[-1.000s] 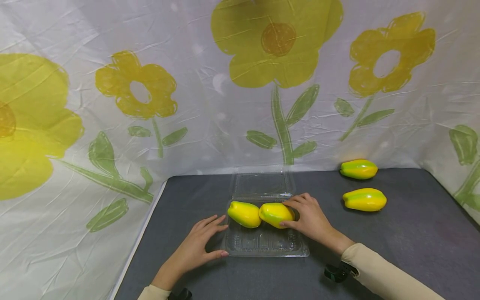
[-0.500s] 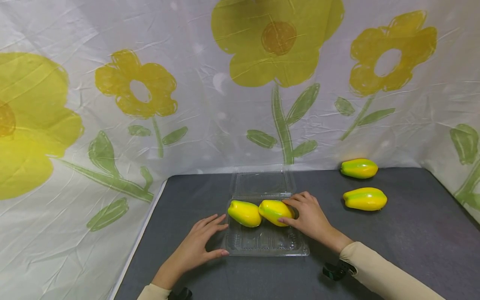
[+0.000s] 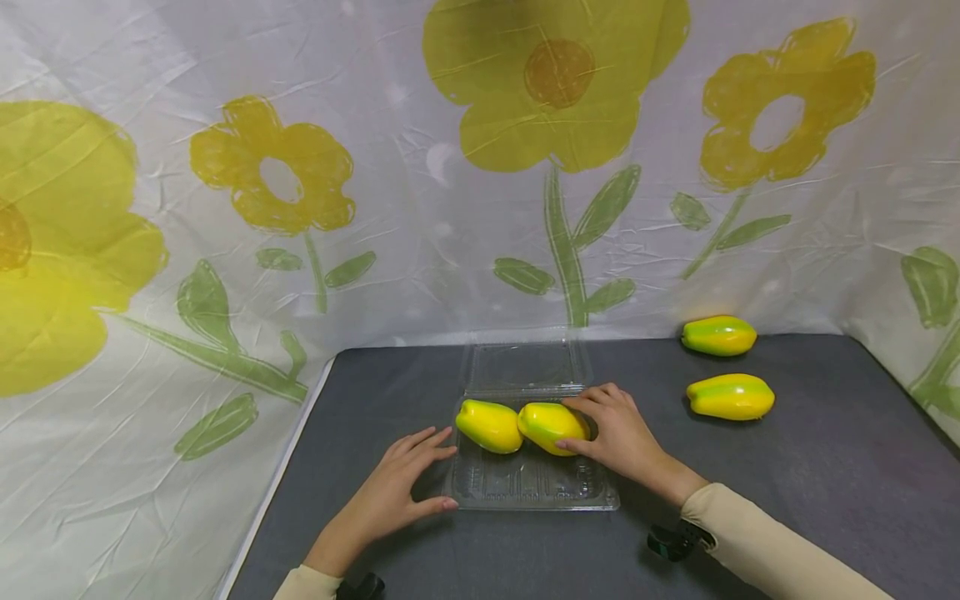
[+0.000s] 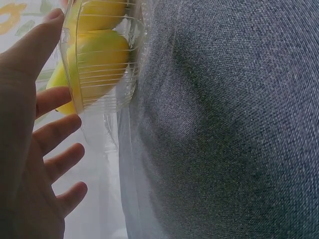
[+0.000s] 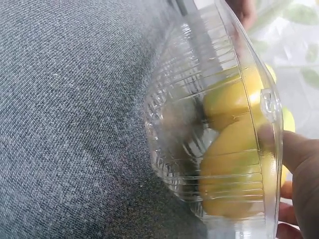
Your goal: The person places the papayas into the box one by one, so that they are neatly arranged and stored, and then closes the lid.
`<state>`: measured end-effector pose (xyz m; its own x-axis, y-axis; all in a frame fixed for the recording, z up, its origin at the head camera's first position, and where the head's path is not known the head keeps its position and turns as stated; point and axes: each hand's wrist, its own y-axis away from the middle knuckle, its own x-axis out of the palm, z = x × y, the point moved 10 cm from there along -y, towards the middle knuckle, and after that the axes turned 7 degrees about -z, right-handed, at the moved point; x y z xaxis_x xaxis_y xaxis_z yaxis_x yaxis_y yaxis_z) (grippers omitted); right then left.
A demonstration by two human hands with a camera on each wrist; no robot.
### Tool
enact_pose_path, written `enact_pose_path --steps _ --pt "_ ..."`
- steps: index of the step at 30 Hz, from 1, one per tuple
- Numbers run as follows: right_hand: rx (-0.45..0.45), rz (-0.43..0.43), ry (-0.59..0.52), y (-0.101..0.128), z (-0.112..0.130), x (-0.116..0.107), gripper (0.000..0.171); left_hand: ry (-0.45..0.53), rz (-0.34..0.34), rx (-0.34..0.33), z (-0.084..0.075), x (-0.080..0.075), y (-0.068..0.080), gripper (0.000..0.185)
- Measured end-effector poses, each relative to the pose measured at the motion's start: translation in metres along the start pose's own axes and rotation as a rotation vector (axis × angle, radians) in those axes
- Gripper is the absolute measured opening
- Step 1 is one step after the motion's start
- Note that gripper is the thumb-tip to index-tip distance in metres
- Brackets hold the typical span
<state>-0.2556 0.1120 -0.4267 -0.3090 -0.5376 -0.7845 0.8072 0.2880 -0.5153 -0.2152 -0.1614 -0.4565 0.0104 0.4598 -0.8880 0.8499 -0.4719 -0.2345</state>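
While the left hand [image 3: 393, 492] rests flat, fingers spread, against the clear clamshell tray [image 3: 532, 487], two papayas sit inside; the right hand [image 3: 618, 433] cups one papaya [image 3: 551, 427], and two more [image 3: 729, 397] wait on the worktop [image 3: 825, 467].

Clear ribbed plastic clamshell container [image 3: 525, 487], lid open flat behind it, on the grey counter. Inside, at its far edge, lie two glossy yellow-green plastic fruits side by side, touching: left fruit [image 3: 489, 426], right fruit [image 3: 550, 425].
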Motion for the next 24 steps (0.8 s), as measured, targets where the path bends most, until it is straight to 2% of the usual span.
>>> enact_pose_path --steps 13,24 --pt "-0.006 0.011 -0.009 -0.0037 -0.0008 -0.0009 0.052 -0.003 -0.013 0.013 -0.0002 -0.0008 0.0002 0.078" --pt "-0.009 0.017 -0.011 -0.0016 -0.0028 0.0008 0.066 -0.016 -0.010 0.006 0.0007 0.0004 -0.0001 0.078"
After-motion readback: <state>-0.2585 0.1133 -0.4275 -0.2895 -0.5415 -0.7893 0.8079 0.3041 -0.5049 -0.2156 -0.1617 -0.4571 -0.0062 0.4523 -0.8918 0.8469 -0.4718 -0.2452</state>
